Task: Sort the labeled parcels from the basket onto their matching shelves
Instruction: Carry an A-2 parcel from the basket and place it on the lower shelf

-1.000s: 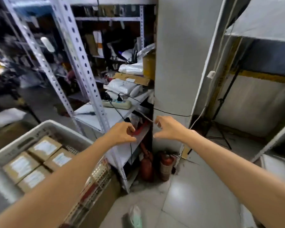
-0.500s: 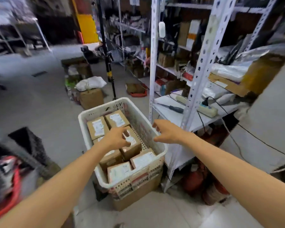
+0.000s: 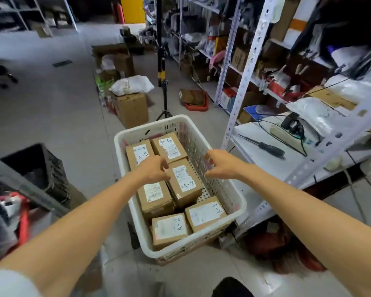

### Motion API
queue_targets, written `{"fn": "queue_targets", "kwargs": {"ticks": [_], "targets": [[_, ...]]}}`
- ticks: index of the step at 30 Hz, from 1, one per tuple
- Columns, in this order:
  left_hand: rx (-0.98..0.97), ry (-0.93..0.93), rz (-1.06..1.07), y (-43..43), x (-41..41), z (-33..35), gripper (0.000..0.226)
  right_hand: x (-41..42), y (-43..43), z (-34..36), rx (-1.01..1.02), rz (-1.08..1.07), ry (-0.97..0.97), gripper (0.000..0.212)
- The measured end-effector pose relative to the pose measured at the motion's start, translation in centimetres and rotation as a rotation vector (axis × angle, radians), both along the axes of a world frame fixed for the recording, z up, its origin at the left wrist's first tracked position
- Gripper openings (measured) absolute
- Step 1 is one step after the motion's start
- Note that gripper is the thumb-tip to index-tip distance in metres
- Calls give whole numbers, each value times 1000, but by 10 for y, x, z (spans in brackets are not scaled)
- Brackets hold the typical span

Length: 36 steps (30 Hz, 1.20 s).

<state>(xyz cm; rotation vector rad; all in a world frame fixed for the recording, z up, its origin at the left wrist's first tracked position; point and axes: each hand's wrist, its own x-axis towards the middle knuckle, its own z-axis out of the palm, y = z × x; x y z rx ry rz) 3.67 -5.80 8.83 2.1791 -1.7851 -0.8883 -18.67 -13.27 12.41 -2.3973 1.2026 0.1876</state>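
head view: at the far left a black crate (image 3: 36, 166) is seen on the floor, apart from the work. next, the left hand (image 3: 153, 169) is held over the white basket (image 3: 150, 124), its fingers loosely curled with nothing gripped; whether its fingertips touch cardboard cannot be told. six parcels are counted in the basket, and the tilted a-2 parcel (image 3: 185, 182) lies between the two hands, so it is judged to be the one being reached for. it would best be taken by its two long sides, one hand to each, and lifted straight up so that the neighbours are not dragged along; the label should be kept upward so it can be checked against a shelf mark. the right hand (image 3: 220, 166) is spread open and empty above the basket's right wall, just beside that parcel. further right, a white shelf board (image 3: 255, 133) with a screwdriver (image 3: 266, 147) is seen. the code on the parcel under the left wrist (image 3: 155, 198) is hidden by the arm. whether a second layer lies beneath cannot be seen. no shelf marking can be made out on the racks, which are cut off at the right edge.
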Motion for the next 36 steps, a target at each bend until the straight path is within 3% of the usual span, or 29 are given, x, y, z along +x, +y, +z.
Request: {"fn": "queue_targets", "kwargs": {"ticks": [5, 16, 24, 29, 34, 36], "targets": [[54, 14, 40, -24, 8, -15, 40, 15, -41, -20, 24, 41, 26, 28], [346, 128, 269, -47, -3, -92, 43, 43, -119, -125, 237, 184, 87, 59], [387, 227, 440, -77, -23, -162, 47, 42, -141, -202, 257, 199, 161, 44], [356, 293, 597, -104, -39, -213, 66, 50, -152, -257, 246, 47, 64, 55], [397, 447, 832, -114, -48, -253, 71, 57, -142, -316, 490, -241, -32, 83], [398, 463, 858, -114, -49, -261, 65, 56, -134, -332, 555, -380, -98, 85]]}}
